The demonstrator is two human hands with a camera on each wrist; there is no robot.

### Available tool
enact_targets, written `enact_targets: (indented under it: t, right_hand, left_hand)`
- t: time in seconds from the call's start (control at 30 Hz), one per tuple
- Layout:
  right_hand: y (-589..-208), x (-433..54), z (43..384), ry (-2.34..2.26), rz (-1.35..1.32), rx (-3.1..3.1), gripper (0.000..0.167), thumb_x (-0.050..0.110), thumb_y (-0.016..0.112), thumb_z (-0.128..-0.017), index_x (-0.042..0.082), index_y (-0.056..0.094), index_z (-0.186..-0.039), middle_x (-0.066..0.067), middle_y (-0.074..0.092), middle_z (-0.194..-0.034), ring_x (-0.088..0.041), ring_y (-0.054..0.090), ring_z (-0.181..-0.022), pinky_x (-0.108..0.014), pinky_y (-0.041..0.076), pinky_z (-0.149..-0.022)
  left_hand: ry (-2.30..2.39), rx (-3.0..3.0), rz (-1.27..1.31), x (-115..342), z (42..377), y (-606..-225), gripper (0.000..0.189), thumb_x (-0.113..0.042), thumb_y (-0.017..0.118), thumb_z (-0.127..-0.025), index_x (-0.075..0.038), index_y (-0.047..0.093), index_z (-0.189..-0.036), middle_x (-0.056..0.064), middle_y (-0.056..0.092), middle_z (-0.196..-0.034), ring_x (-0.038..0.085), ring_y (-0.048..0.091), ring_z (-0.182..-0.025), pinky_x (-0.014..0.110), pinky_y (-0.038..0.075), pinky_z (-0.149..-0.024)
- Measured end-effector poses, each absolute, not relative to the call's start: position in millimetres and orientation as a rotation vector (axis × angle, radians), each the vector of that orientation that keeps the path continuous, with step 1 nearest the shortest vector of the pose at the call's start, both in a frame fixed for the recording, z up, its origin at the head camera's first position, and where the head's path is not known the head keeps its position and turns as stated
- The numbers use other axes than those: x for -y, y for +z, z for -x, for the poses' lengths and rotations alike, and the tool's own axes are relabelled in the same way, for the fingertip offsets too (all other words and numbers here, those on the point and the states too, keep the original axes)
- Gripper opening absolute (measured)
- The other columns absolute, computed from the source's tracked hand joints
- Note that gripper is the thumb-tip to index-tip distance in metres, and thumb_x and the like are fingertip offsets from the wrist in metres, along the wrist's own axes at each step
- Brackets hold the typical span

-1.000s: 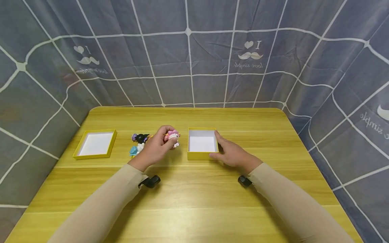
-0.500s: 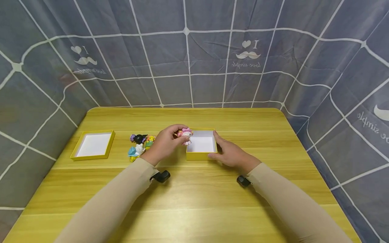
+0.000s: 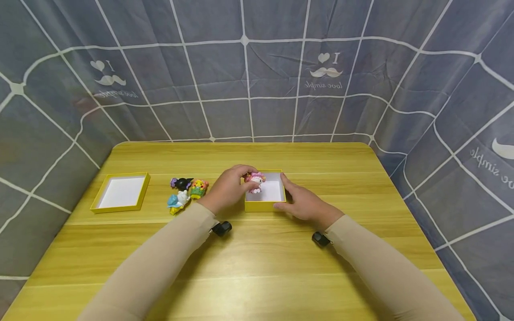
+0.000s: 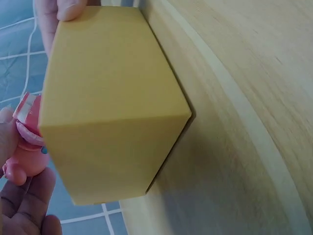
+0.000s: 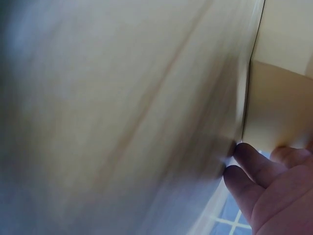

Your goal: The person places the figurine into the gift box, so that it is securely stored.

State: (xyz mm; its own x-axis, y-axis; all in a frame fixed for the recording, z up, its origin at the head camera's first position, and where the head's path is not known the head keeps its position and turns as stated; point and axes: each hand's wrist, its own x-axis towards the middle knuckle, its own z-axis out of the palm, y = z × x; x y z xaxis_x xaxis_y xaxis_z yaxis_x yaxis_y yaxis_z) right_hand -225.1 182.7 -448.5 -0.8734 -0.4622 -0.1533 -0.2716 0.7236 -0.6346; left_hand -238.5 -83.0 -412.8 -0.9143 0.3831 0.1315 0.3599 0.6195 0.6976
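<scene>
My left hand pinches a small pink-and-white toy figurine between thumb and fingers, over the left part of an open yellow box with a white inside. In the left wrist view, the pink figurine shows beyond the box's yellow wall, partly hidden by it. My right hand holds the box at its right side, thumb at the front corner and fingers toward the back. Fingers of the right hand lie against the box wall in the right wrist view.
Left of my left hand lie a black-and-purple figurine, a yellow-green figurine and a white-and-blue figurine. A shallow yellow lid, white side up, rests farther left on the wooden table. A grey checked curtain surrounds the table.
My left hand has moved right with the pink figurine, from beside the box to over its left part. The yellow-green figurine has come into view. My right hand stays at the box.
</scene>
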Motion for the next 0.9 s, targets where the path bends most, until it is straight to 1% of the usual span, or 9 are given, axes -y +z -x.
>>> enact_targets:
  t: [0.13,0.17,0.23,0.33,0.43,0.53,0.67,0.73,0.9]
  right_hand:
    - [-448,-183,225,-0.903,0.574,-2.623,0.111,0.057,0.071,-0.097,0.019,-0.003,-0.171,-0.006,0.019,-0.176,-0.028,0.03,-0.159,-0.051,0.029,-0.129]
    - [-448,-183,225,-0.907,0.575,-2.621,0.111,0.056,0.071,-0.097,0.019,-0.003,-0.171,-0.006,0.019,-0.176,-0.028,0.03,-0.159,-0.051,0.029,-0.129]
    - [-448,-183,225,-0.91,0.579,-2.618,0.11,0.056,0.071,-0.097,0.018,-0.002,-0.171,-0.006,0.02,-0.176,-0.028,0.03,-0.159,-0.05,0.029,-0.129]
    - [-447,-183,225,-0.911,0.581,-2.615,0.11,0.055,0.071,-0.097,0.019,-0.002,-0.171,-0.005,0.02,-0.176,-0.028,0.031,-0.159,-0.05,0.03,-0.129]
    - [-448,-182,225,-0.908,0.579,-2.614,0.11,0.055,0.071,-0.097,0.019,-0.002,-0.171,-0.005,0.02,-0.176,-0.029,0.032,-0.159,-0.051,0.031,-0.128]
    - [-448,-182,225,-0.898,0.578,-2.62,0.11,0.055,0.071,-0.097,0.018,-0.002,-0.171,-0.006,0.02,-0.176,-0.029,0.032,-0.158,-0.051,0.031,-0.128]
    - [-448,-182,225,-0.887,0.574,-2.625,0.11,0.054,0.071,-0.098,0.017,-0.002,-0.171,-0.006,0.02,-0.176,-0.029,0.032,-0.159,-0.052,0.031,-0.128]
    - [-447,-182,225,-0.885,0.571,-2.624,0.109,0.054,0.071,-0.098,0.017,-0.002,-0.171,-0.007,0.019,-0.176,-0.03,0.031,-0.159,-0.052,0.031,-0.128]
    - [-447,-182,226,-0.891,0.57,-2.621,0.109,0.053,0.071,-0.098,0.017,-0.002,-0.171,-0.008,0.019,-0.176,-0.03,0.031,-0.159,-0.052,0.031,-0.128]
  left_hand:
    - [1.079,-2.858,-0.689,78,241,-417,0.038,-0.032,0.078,-0.097,-0.014,0.072,-0.13,0.004,0.072,-0.134,0.028,0.063,-0.127,0.049,0.038,-0.12]
    - [1.047,-2.872,-0.698,77,242,-418,0.037,-0.033,0.078,-0.097,-0.015,0.073,-0.129,0.003,0.073,-0.131,0.028,0.063,-0.127,0.05,0.035,-0.12]
    - [0.98,-2.901,-0.707,76,242,-419,0.035,-0.034,0.079,-0.096,-0.017,0.074,-0.127,0.001,0.077,-0.122,0.028,0.063,-0.124,0.052,0.031,-0.117]
    - [0.901,-2.911,-0.698,74,241,-421,0.034,-0.036,0.079,-0.096,-0.02,0.075,-0.125,-0.002,0.078,-0.108,0.025,0.06,-0.115,0.052,0.028,-0.111]
    - [0.829,-2.912,-0.697,74,241,-424,0.034,-0.038,0.079,-0.096,-0.021,0.075,-0.125,-0.004,0.078,-0.106,0.023,0.056,-0.113,0.053,0.024,-0.11]
    - [0.758,-2.932,-0.723,74,240,-426,0.034,-0.039,0.08,-0.094,-0.023,0.075,-0.123,-0.004,0.079,-0.112,0.025,0.054,-0.119,0.056,0.021,-0.113]
    - [0.694,-2.96,-0.769,74,238,-427,0.033,-0.039,0.083,-0.091,-0.023,0.077,-0.119,-0.005,0.079,-0.114,0.029,0.053,-0.128,0.061,0.019,-0.115]
    - [0.657,-2.973,-0.784,74,238,-427,0.032,-0.04,0.084,-0.089,-0.023,0.077,-0.116,-0.006,0.08,-0.11,0.03,0.052,-0.13,0.063,0.018,-0.116]
    - [0.537,-3.0,-0.799,74,238,-425,0.029,-0.042,0.084,-0.089,-0.025,0.078,-0.111,-0.009,0.079,-0.095,0.027,0.052,-0.133,0.066,0.016,-0.119]
